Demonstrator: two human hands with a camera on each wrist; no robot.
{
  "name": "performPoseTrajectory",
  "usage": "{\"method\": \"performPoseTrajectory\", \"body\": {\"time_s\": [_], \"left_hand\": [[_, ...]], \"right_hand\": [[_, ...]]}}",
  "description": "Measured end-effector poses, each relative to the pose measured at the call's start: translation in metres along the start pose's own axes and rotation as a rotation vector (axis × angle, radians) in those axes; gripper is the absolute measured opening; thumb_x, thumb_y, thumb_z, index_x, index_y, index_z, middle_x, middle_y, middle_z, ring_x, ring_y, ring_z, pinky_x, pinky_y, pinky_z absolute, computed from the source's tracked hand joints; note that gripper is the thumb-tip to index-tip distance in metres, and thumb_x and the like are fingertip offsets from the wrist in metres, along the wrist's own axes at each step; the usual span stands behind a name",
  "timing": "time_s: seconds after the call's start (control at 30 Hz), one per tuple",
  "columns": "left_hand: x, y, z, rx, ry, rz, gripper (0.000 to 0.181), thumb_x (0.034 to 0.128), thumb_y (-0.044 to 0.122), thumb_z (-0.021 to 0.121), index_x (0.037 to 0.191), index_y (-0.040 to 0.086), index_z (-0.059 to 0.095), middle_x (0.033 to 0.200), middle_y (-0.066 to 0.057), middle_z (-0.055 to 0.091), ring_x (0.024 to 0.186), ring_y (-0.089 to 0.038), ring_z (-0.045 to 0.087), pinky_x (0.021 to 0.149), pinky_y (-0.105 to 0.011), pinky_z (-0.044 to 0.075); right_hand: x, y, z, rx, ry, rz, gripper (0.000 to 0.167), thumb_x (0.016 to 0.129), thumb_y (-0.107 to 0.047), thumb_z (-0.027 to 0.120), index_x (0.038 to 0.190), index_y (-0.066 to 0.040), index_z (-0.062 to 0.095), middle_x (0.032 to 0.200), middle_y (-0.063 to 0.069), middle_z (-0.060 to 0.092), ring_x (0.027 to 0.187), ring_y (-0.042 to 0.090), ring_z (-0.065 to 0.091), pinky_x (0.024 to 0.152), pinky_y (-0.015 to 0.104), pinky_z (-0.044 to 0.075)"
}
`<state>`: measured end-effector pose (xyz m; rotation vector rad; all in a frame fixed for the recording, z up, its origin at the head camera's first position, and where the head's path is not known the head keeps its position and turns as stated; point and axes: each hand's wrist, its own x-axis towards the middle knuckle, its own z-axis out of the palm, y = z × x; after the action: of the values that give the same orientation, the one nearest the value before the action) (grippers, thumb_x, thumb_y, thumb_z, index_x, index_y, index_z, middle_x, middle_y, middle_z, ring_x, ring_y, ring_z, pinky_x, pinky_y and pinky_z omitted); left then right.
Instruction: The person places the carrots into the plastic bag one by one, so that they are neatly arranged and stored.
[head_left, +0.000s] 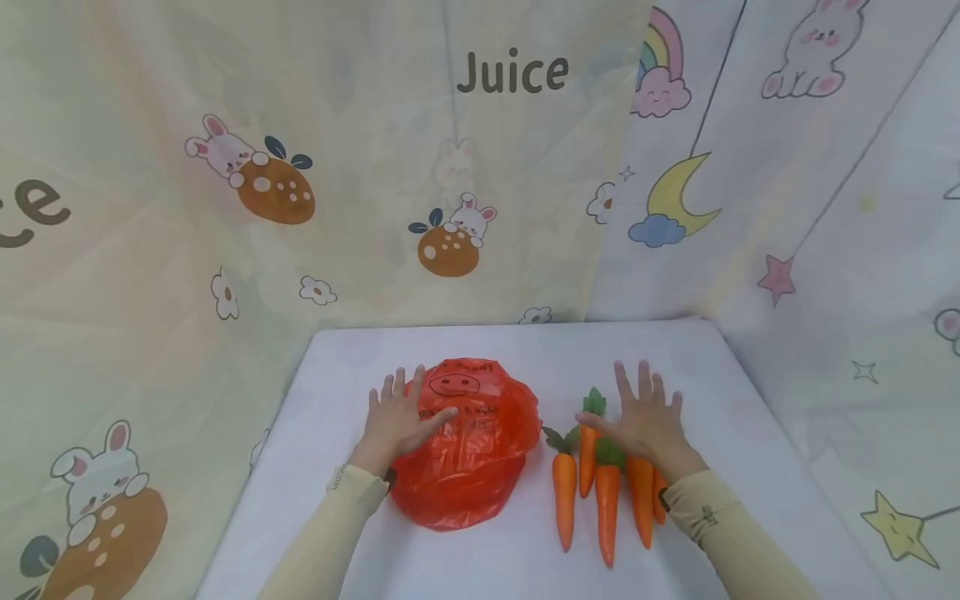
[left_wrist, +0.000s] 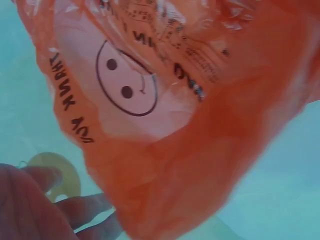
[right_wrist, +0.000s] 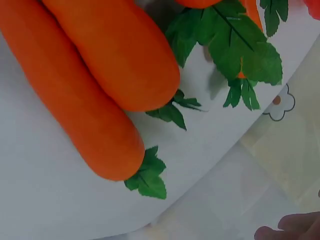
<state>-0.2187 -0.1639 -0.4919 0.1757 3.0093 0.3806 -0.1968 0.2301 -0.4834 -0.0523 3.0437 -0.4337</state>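
A red plastic bag (head_left: 468, 450) with a smiling face and black print lies on the left half of the white table. My left hand (head_left: 401, 421), fingers spread, is over the bag's left edge; contact cannot be told. In the left wrist view the bag (left_wrist: 200, 150) fills the middle, with the fingers (left_wrist: 82, 210) at lower left. Several orange carrots (head_left: 607, 508) with green leaves lie right of the bag. Over their tops my right hand (head_left: 645, 421) is spread, holding nothing. The right wrist view shows carrots (right_wrist: 90, 110) close up and fingertips (right_wrist: 290, 227) at lower right.
The white table (head_left: 375, 346) ends at a back edge against a hanging cloth (head_left: 360, 208) printed with rabbits, fruit and flowers. More printed cloth (head_left: 825, 333) hangs along the right side.
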Motion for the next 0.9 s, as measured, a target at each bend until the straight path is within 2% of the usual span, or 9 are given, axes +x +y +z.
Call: {"method": "performPoseTrajectory", "body": {"time_s": [0.2,0.37,0.5,0.63,0.77,0.9], "left_hand": [[-0.001,-0.009,0.006,-0.015,0.018,-0.029,0.119,0.0859,0.077,0.056,0.160,-0.004,0.008,0.163,-0.028,0.017,0.148,-0.048,0.018,0.115,-0.068,0.018],[-0.005,-0.015,0.011,-0.118,0.047,-0.085,0.124,0.0827,0.063,0.072,0.158,-0.008,0.004,0.163,-0.029,0.015,0.149,-0.047,0.018,0.116,-0.066,0.015],[-0.010,-0.019,0.017,-0.228,0.085,-0.151,0.126,0.0800,0.056,0.080,0.159,-0.005,0.003,0.162,-0.028,0.020,0.146,-0.047,0.026,0.113,-0.064,0.027],[-0.015,-0.021,0.024,-0.395,0.109,-0.228,0.124,0.0816,0.046,0.083,0.160,0.000,-0.002,0.162,-0.026,0.022,0.144,-0.047,0.029,0.107,-0.062,0.037],[-0.019,-0.023,0.031,-0.549,0.132,-0.295,0.121,0.0840,0.035,0.084,0.162,0.009,-0.006,0.166,-0.020,0.015,0.149,-0.043,0.021,0.109,-0.059,0.035],[-0.019,-0.028,0.038,-0.651,0.184,-0.319,0.111,0.0875,0.022,0.081,0.163,0.011,0.000,0.165,-0.018,0.020,0.148,-0.041,0.024,0.111,-0.058,0.035]], "right_hand": [[0.001,-0.006,0.006,0.039,0.001,-0.023,0.130,0.078,-0.089,0.049,0.160,0.002,0.006,0.163,0.033,0.002,0.145,0.057,0.008,0.110,0.077,0.003],[0.000,-0.013,0.011,0.046,0.005,-0.077,0.130,0.079,-0.086,0.053,0.158,0.007,0.009,0.163,0.032,0.008,0.146,0.053,0.011,0.114,0.072,0.009],[-0.001,-0.015,0.017,0.061,0.003,-0.104,0.127,0.081,-0.083,0.055,0.158,0.008,0.008,0.164,0.030,0.010,0.148,0.050,0.012,0.117,0.067,0.011],[-0.002,-0.017,0.022,0.108,0.011,-0.110,0.123,0.084,-0.076,0.062,0.158,0.007,0.009,0.164,0.028,0.013,0.147,0.049,0.019,0.116,0.064,0.019],[-0.003,-0.020,0.029,0.146,0.030,-0.112,0.113,0.087,-0.064,0.068,0.158,0.007,0.015,0.162,0.028,0.021,0.144,0.048,0.028,0.112,0.062,0.031],[-0.003,-0.024,0.033,0.163,0.047,-0.105,0.103,0.089,-0.059,0.069,0.155,0.007,0.026,0.158,0.027,0.031,0.141,0.045,0.036,0.110,0.060,0.036]]}}
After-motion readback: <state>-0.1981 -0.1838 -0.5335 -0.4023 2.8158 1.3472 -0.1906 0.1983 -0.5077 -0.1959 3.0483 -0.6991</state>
